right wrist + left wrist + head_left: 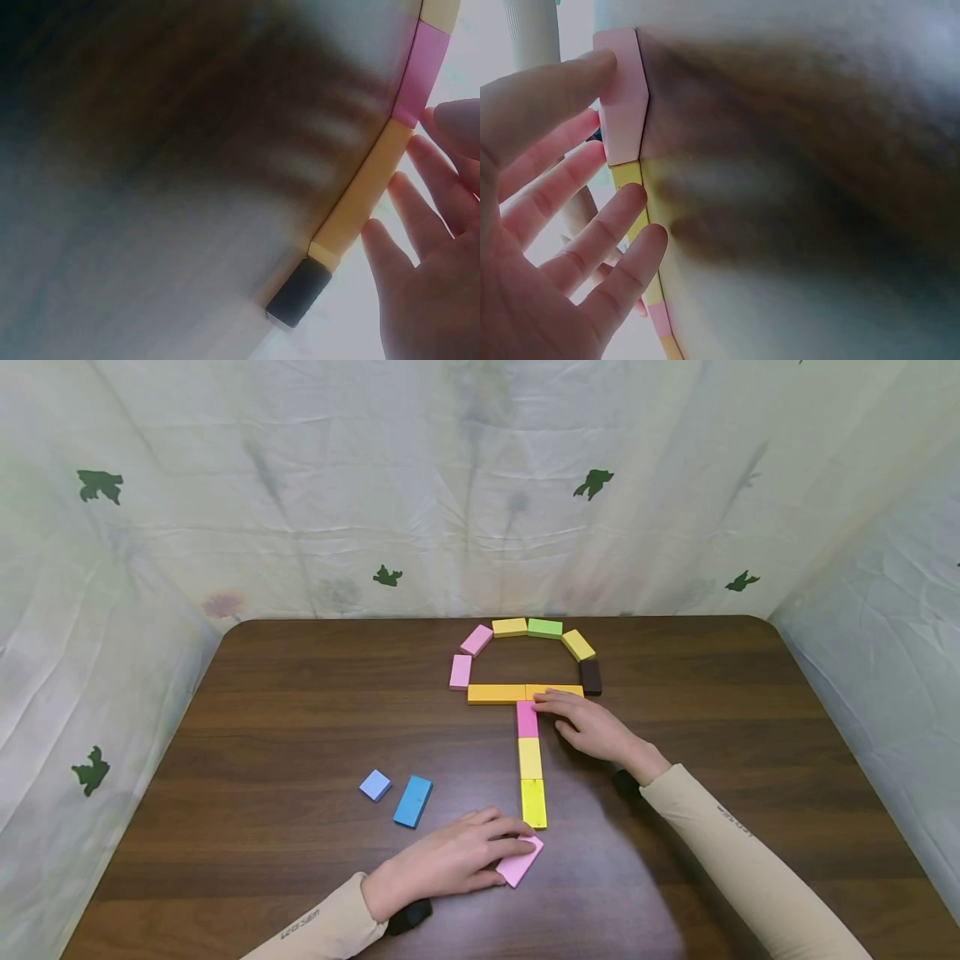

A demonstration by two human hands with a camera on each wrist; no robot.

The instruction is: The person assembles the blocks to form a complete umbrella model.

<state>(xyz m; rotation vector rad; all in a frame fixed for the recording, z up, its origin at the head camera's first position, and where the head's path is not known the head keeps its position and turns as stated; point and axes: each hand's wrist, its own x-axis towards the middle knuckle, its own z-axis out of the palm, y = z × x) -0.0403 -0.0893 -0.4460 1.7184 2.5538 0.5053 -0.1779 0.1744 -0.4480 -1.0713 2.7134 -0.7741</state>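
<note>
My left hand [457, 856] holds a light pink block [519, 862] between thumb and fingers. The block lies at a slant just below the bright yellow block [534, 803]. In the left wrist view, the thumb meets the pink block [622, 97] near one end. Extended fingers of my right hand [596, 727] rest at the right orange block [561, 691] and the top of the deeper pink block [527, 720]. A pale yellow block [529, 758] lies between that pink block and the bright yellow one, forming a column. The left orange block [497, 694] continues the crossbar.
An arch above the crossbar has pink blocks [461, 672], yellow blocks [509, 627], a green block [545, 628] and a black block [591, 677]. A small blue block [376, 785] and a longer blue block [412, 802] lie loose on the wooden table [300, 718].
</note>
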